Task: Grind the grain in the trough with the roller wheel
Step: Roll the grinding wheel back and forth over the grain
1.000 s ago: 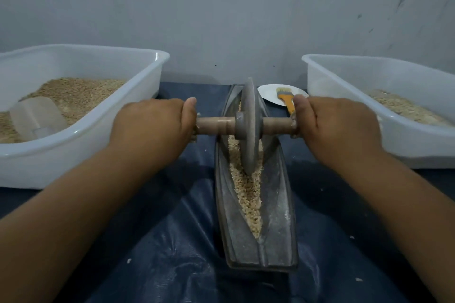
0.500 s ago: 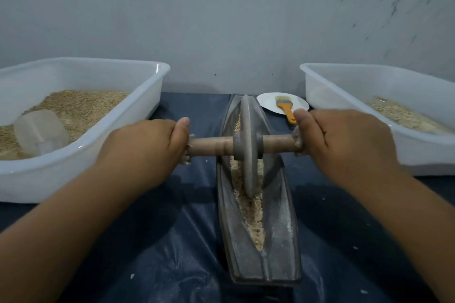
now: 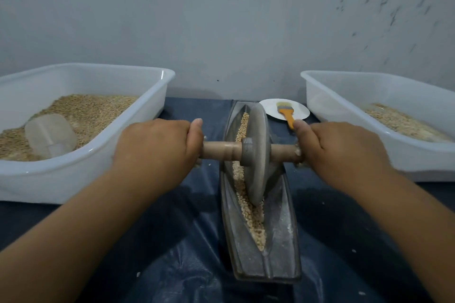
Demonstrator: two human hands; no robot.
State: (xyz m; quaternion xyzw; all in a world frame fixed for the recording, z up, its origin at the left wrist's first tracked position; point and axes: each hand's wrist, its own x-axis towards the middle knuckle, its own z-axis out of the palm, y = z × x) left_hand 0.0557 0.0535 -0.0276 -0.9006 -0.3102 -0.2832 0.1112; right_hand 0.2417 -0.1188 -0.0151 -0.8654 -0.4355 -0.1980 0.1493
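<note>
While two hands work, one long grey metal trough (image 3: pixel 278 241) lies lengthwise on the dark blue sheeted surface (image 3: pixel 172 253), holding a line of pale cracked grain (image 3: pixel 253 219) along its groove. One grey disc-shaped roller wheel (image 3: pixel 257 152) stands upright in the trough's middle stretch, its rim down in the grain, with one wooden axle handle (image 3: pixel 221 150) running through its hub to either side. The left hand (image 3: pixel 157 147) grips the left end of the handle, its fingers (image 3: pixel 194 135) curled fully round the wood, thumb along the top. The right hand (image 3: pixel 342 152) grips the right end the same way, closed round it. Two white rectangular plastic tubs flank the trough: the left tub (image 3: pixel 86 172) holds grain and one clear plastic scoop (image 3: pixel 50 135) lying on it; the right tub (image 3: pixel 344 115) holds a thinner layer of grain. One small white round plate (image 3: pixel 299 109) sits beyond the right hand, near the trough's far end, carrying one orange-handled brush (image 3: pixel 286 113).
</note>
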